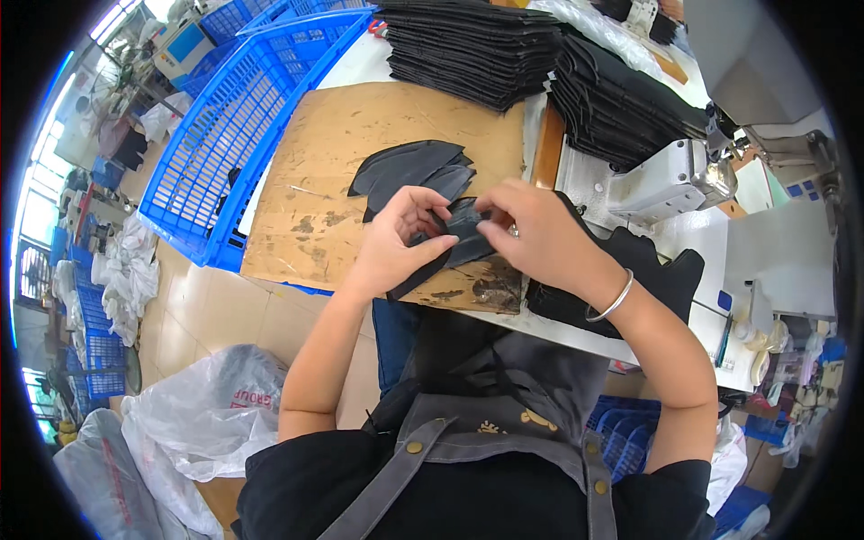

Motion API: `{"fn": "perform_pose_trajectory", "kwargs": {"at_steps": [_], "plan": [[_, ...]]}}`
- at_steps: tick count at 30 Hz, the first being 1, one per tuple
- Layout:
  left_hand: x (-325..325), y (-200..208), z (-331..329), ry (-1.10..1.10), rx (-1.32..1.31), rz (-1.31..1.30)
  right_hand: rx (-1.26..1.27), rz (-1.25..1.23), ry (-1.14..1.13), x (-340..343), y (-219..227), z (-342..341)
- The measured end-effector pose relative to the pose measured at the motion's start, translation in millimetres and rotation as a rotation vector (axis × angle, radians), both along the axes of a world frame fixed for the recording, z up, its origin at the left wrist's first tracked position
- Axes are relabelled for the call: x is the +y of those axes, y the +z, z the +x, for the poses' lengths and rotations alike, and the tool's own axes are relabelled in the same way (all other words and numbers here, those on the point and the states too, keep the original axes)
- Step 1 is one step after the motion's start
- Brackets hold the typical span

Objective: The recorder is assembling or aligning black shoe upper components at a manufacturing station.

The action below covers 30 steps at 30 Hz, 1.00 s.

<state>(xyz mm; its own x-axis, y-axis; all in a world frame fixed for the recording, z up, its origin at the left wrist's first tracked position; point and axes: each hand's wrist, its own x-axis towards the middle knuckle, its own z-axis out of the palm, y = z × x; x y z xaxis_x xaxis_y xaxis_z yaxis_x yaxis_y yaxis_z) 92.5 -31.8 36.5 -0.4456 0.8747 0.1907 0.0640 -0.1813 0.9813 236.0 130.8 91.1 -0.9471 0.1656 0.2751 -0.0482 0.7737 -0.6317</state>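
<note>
Dark fabric piece point(466, 236) sits between both hands over the brown board point(306, 193), just below other dark pieces point(405, 171). Left hand point(404, 236), fingers curled and thumb stretched rightward, grasps its left side; right hand point(537, 232), back upward, pinches its upper right edge, elbow bent outward.

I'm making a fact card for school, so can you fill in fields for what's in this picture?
Left hand: holds the dark piece's left side
Right hand: holds its right side
Held thing: dark piece
Underneath: worn tan board
Also on board: loose dark pieces
Beyond: stacks of black pieces
Beside the board, left: blue basket
Right: pale machine
Right wrist: silver bangle
</note>
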Motion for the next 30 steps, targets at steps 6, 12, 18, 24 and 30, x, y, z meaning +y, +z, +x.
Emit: {"fn": "perform_pose_trajectory", "kwargs": {"at_steps": [6,12,18,24,30], "plan": [[10.1,0.0,16.2,0.062,0.000,0.035,-0.282,-0.121,-0.091,-7.7,-0.4,-19.9],[9.0,-2.9,32.3,0.237,0.344,-0.085,-0.513,-0.811,-0.090,10.6,-4.3,-26.3],[3.8,-20.0,47.6,0.455,0.107,0.041,-0.541,-0.999,-0.038,18.7,-3.0,-24.2],[-0.8,-12.5,51.4,0.400,0.054,0.048,-0.491,-1.035,0.057,20.4,-13.5,-19.8],[-3.7,-7.8,52.5,0.408,0.140,0.015,-0.524,-1.019,0.140,17.4,-12.5,-18.6]]}}
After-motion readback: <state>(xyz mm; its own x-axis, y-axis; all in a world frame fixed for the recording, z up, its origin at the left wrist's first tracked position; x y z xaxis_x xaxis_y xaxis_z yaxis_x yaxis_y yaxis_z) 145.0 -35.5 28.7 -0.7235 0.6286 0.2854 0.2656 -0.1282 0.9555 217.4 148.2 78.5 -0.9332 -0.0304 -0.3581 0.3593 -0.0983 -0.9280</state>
